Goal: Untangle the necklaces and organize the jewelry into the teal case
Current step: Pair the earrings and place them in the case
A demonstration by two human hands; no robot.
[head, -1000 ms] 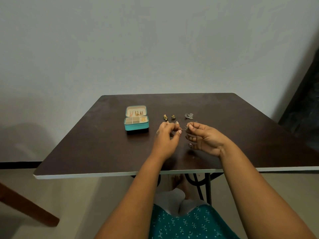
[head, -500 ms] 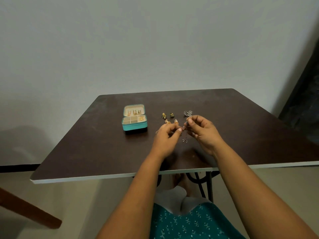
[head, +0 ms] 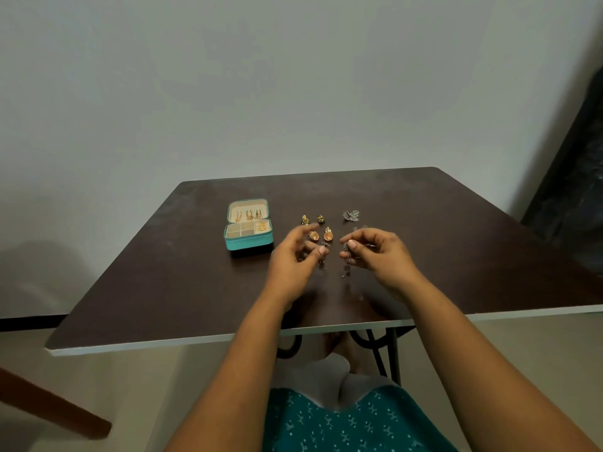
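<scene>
While the right hand [head: 380, 256] pinches a thin dark dangling earring [head: 346, 261] between thumb and forefinger, the left hand [head: 293, 259] is beside it with curled fingers [head: 321, 250], and a second small dark piece [head: 322, 263] shows just under them; I cannot tell if they grip it. Half a second ago the two hands were touching over one tangle; now they are apart, each with its own piece. The table [head: 163, 282] is dark brown, matte, with a white edge. The teal case [head: 248, 228] stands open left of the hands, with a cream lining, gold pieces in the lid and square compartments below. Between case and hands lie two round orange-gold earrings [head: 321, 235], two small gold studs [head: 312, 219] and a grey leaf-shaped pair [head: 350, 215]. Some more grey bits behind the right hand are half hidden and too small to name.
</scene>
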